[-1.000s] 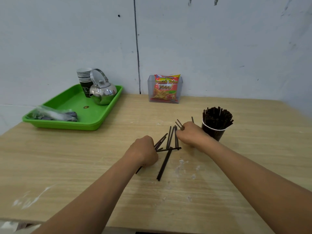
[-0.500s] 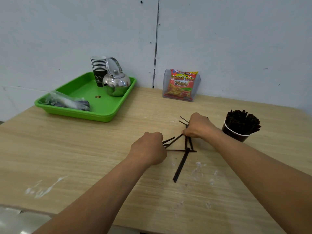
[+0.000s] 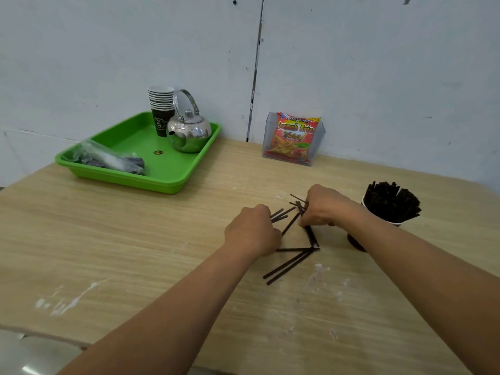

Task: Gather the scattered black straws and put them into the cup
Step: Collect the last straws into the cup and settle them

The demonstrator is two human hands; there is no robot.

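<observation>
Black straws (image 3: 290, 263) lie scattered on the wooden table (image 3: 135, 253) in front of you, in a loose heap between your two hands. Two lie side by side, running from the middle of the heap toward you; one lies crosswise just above them; one more slants between the hands. A further few are gripped, and their exact count cannot be told, since the fingers cover them.

Your left hand (image 3: 253, 231) is curled into a fist around a small bunch, with three straw ends sticking out on its far side. Your right hand (image 3: 323, 205) is closed on another small bunch (about three ends show past the knuckles, and two lower ends reach the table below the fingers). The two hands are near each other but not touching.

One cup (image 3: 389, 209) stands on the table just beside your right wrist, on the right. It is already packed with upright black straws, too many and too tightly set to count.

At the far left you have one green tray (image 3: 130, 177). It holds one stack of paper cups (image 3: 161, 109), roughly eight by the rims, one metal kettle (image 3: 189, 132) touching the stack, and one clear plastic bag (image 3: 108, 159) with dark contents. Against the wall stands one clear holder with one snack packet (image 3: 295, 138) in it.
</observation>
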